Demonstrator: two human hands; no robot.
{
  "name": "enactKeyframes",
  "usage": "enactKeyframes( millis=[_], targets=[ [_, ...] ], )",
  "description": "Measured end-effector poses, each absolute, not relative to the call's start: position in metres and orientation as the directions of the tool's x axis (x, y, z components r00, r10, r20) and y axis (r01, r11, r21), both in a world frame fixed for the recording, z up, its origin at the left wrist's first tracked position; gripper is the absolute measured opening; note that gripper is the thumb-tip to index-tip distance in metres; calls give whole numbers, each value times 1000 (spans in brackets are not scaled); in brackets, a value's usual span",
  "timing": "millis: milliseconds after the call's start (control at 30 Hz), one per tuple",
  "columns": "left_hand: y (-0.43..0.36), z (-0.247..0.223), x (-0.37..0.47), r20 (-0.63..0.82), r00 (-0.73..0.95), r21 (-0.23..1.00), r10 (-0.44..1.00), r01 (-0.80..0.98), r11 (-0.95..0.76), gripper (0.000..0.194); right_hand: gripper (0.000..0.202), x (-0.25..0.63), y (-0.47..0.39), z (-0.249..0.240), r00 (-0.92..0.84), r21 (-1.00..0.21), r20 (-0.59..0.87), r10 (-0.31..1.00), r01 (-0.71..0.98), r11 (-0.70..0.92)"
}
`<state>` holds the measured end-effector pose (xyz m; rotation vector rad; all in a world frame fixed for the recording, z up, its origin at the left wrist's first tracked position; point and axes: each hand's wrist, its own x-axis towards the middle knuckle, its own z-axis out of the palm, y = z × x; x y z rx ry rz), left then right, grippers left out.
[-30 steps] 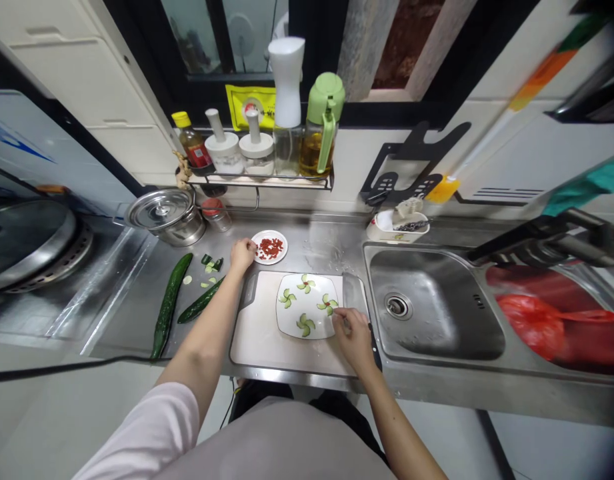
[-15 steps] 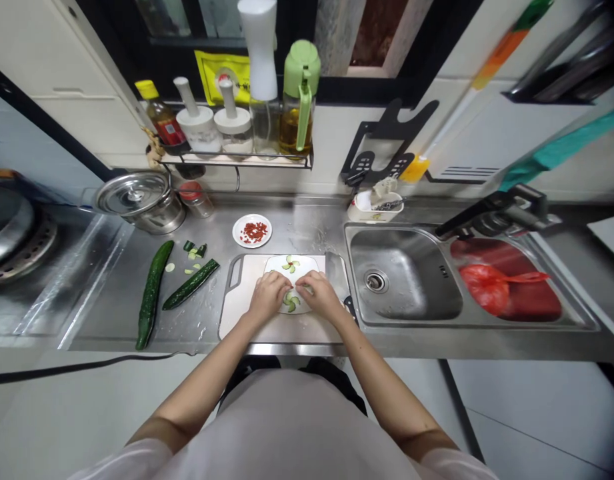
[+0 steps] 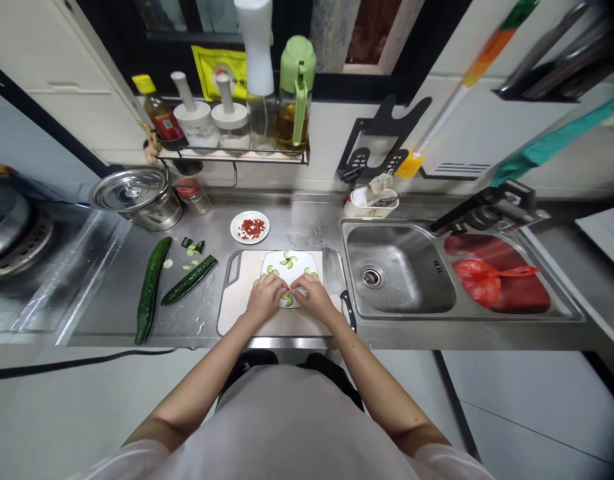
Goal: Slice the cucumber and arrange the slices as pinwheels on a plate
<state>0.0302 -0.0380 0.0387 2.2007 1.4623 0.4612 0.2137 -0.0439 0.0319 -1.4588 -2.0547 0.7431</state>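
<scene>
Both hands meet over the near part of a white square plate [image 3: 307, 261]. My left hand [image 3: 265, 295] has its thumb and fingertips pinched together. My right hand [image 3: 313, 295] is pinched the same way, fingertips almost touching the left ones. A tiny red speck shows between the fingertips; which hand holds it I cannot tell. Below them lies a flower of cucumber slices [image 3: 287, 300], partly covered. At the plate's far side another cucumber flower [image 3: 288, 259] has a red centre. More slices peek out beside each hand. The plate rests on a cutting board [image 3: 231, 308].
A knife [image 3: 347, 311] lies at the board's right edge. Behind stands a small dish [image 3: 235, 235] of red goji berries [image 3: 251, 229]. Leftward are a whole cucumber [image 3: 151, 290], a cut cucumber [image 3: 189, 280] and scraps. The sink [image 3: 401, 273] is at right, a lidded pot [image 3: 137, 200] back left.
The fingertips have come slightly closer together over the near cucumber flower. The whole view has shifted a little; the things on the counter stay in place.
</scene>
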Motion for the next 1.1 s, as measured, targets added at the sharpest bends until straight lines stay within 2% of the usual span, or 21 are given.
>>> enactKeyframes(
  millis=[533,833,1100],
  targets=[
    [-46,31,32,-2,372,573,928,762,-304,20,15,211,-49,29,-339,-619,106,935,713,329],
    [-45,30,28,-77,271,506,959,840,-197,15,15,208,-49,17,-370,-419,3,929,843,337],
    [-45,25,40,-116,264,466,957,866,-183,12,18,205,-47,15,-395,-368,-21,919,857,360]
  ],
)
